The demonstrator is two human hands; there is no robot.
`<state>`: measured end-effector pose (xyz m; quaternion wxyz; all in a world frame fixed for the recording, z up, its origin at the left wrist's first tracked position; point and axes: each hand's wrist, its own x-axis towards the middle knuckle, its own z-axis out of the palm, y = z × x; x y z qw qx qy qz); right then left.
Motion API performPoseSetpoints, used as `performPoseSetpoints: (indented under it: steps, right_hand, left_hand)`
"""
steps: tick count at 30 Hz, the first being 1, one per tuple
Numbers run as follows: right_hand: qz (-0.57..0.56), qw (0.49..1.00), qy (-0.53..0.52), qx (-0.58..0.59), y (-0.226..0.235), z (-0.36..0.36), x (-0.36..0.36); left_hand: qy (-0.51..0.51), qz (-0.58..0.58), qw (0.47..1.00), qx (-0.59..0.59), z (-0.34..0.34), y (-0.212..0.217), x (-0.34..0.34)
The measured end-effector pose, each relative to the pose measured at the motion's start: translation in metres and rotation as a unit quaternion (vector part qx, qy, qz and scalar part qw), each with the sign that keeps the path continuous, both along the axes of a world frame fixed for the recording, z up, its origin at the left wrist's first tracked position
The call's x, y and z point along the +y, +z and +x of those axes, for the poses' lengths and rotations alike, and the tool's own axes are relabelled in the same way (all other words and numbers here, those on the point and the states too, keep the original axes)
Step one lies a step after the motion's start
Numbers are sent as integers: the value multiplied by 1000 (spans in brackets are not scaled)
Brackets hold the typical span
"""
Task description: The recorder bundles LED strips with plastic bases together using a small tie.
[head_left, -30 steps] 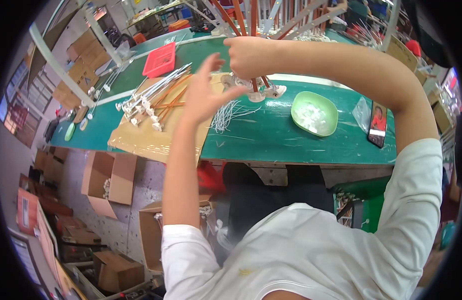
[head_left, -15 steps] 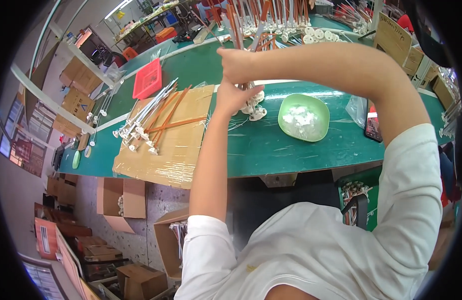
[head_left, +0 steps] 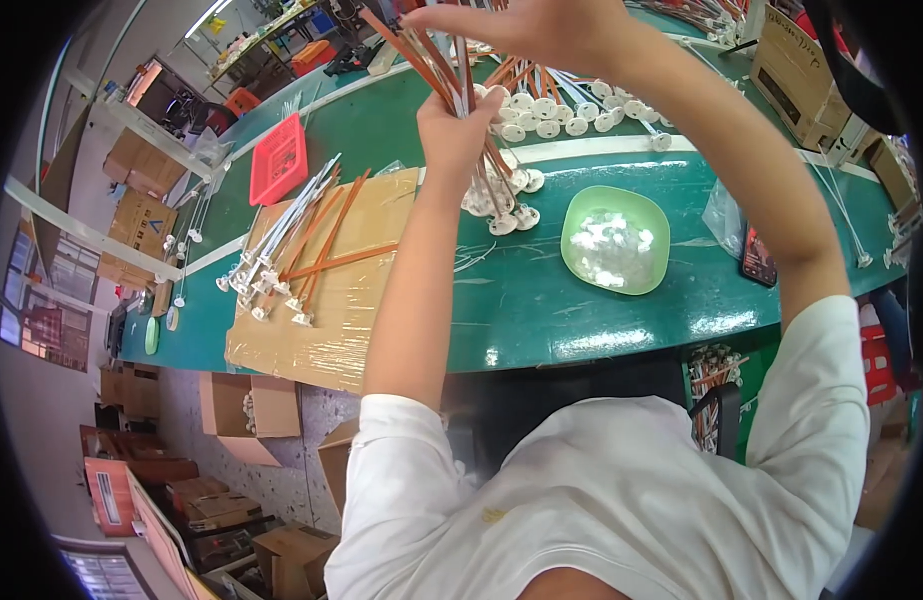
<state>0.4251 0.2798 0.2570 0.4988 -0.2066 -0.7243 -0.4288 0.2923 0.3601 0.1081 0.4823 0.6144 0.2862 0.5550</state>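
Observation:
My left hand (head_left: 457, 130) is wrapped round an upright bundle of brown and white strips (head_left: 500, 185) with white round ends, which point down at the green table. Above it, my right hand (head_left: 557, 35) is raised near the bundle's upper part, its thumb stretched out to the left; the top edge of the picture cuts off part of this hand. A loose pile of similar brown and white strips (head_left: 292, 245) lies on a flat cardboard sheet (head_left: 332, 345) to the left. To the right of the bundle stands a light green bowl (head_left: 647, 277) holding small white pieces.
Many more strips with white round ends (head_left: 547, 110) lie at the far side of the table. A red plastic basket (head_left: 258, 180) sits at the back left. A phone (head_left: 758, 258) and a clear bag (head_left: 720, 222) lie at the right. Open cartons (head_left: 244, 410) stand on the floor.
My right hand has let go of the bundle and moved up and right, its thumb now stretched out. The bundle's tops lean more to the left; my left hand still grips it.

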Motion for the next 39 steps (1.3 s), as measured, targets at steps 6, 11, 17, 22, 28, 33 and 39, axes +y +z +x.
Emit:
performPoseSetpoints:
  steps: [6, 11, 17, 22, 28, 33, 39]
  right_hand:
    - [-207, 966, 82, 128, -6, -30, 27]
    - [-424, 906, -21, 2, 25, -26, 49]
    - [-523, 814, -116, -225, 41, -53, 51]
    - [-561, 780, -153, -232, 27, -23, 38]
    - [-346, 924, 146, 67, 16, -10, 31]
    - [-257, 948, 106, 156, -28, -8, 15]
    - [-363, 887, 173, 226, -62, -47, 0]
  left_hand:
    - [-49, 41, 998, -30, -6, 52, 9]
    - [-37, 47, 994, -91, 24, 91, -17]
    - [-132, 144, 980, -28, -16, 37, 92]
    - [-126, 112, 986, -9, 28, 49, 43]
    - [46, 49, 994, -83, 10, 87, -5]
    - [42, 59, 992, -100, -38, 116, 31]
    - [-55, 133, 980, -141, 4, 173, -86]
